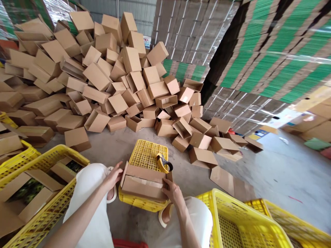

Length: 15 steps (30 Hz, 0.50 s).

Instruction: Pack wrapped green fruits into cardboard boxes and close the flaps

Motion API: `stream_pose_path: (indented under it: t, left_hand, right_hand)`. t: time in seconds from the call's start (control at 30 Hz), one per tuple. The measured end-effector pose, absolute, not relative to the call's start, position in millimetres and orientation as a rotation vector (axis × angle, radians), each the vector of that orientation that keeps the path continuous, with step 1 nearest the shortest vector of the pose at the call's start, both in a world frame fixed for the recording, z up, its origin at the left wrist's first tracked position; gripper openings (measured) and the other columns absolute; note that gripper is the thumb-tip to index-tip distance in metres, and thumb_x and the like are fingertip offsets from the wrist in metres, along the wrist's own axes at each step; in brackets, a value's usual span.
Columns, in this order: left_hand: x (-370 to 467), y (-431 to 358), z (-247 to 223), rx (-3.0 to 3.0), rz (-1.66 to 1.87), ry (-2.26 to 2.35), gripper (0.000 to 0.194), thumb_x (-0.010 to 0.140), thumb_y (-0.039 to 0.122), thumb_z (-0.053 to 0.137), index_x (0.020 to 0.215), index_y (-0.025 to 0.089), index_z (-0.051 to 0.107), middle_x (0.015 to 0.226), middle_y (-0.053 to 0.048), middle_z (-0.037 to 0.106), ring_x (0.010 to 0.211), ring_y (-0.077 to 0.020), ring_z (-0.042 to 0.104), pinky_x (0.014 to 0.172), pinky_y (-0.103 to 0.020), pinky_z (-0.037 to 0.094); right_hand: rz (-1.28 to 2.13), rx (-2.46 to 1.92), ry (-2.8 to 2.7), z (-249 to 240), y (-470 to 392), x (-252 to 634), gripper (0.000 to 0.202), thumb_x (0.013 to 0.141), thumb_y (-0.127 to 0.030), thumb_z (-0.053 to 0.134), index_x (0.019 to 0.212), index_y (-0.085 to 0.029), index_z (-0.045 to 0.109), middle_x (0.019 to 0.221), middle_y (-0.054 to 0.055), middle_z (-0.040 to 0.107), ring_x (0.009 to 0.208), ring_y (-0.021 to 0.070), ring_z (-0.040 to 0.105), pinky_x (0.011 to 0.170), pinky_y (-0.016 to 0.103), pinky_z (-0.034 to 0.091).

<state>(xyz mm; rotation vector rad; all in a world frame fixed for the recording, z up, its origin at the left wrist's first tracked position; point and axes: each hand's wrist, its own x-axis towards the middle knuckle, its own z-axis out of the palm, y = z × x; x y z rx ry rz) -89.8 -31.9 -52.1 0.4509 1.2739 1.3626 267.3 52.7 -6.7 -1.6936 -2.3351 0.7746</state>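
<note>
A small cardboard box lies on an upturned yellow plastic crate between my knees. Its long top flaps are folded inward, while the end flaps stand up at the left and right. My left hand is beside the left end flap, fingers stretched out; whether they touch it I cannot tell. At the other end, my right hand grips the box's right corner and flap, thumb on the near side. Behind the box, a yellow tape dispenser rests on the crate.
A large heap of cardboard boxes covers the floor ahead. To my left, a yellow crate holds open boxes with dark green contents. Another yellow crate stands at my right. Wrapped stacks of flattened cardboard rise behind.
</note>
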Motion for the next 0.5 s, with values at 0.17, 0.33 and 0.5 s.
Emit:
stream_pose_path:
  t: [0.17, 0.33, 0.5]
  left_hand:
    - [-87.3, -33.9, -46.6, 0.598, 1.336, 1.222, 0.072, 0.069, 0.05, 0.088, 0.131, 0.02, 0.07, 0.139, -0.015, 0.071, 0.129, -0.0341, 0.066, 0.107, -0.041, 0.051]
    - [-94.9, -33.5, -56.1, 0.463, 1.215, 1.379, 0.088, 0.062, 0.057, 0.093, 0.138, 0.025, 0.064, 0.142, -0.015, 0.069, 0.133, -0.0351, 0.063, 0.101, -0.043, 0.052]
    - [-101.6, -32.6, -55.8, 0.422, 1.094, 1.346, 0.093, 0.059, 0.06, 0.095, 0.139, 0.025, 0.063, 0.141, -0.015, 0.069, 0.126, -0.0337, 0.067, 0.092, -0.038, 0.055]
  right_hand:
    - [0.67, -1.729, -2.319, -7.0, 46.1, 263.6, 0.06, 0.078, -0.018, 0.067, 0.138, -0.02, 0.064, 0.121, 0.011, 0.076, 0.112, 0.0277, 0.073, 0.098, 0.034, 0.053]
    - [0.744, -1.697, -2.373, 0.6, 46.4, 261.9, 0.056, 0.081, -0.018, 0.064, 0.137, -0.021, 0.064, 0.118, 0.009, 0.074, 0.11, 0.0256, 0.072, 0.099, 0.033, 0.053]
    - [0.607, -1.606, -2.496, 5.4, 43.6, 255.4, 0.058, 0.08, -0.01, 0.06, 0.135, -0.024, 0.07, 0.15, 0.012, 0.057, 0.137, 0.0293, 0.056, 0.116, 0.038, 0.044]
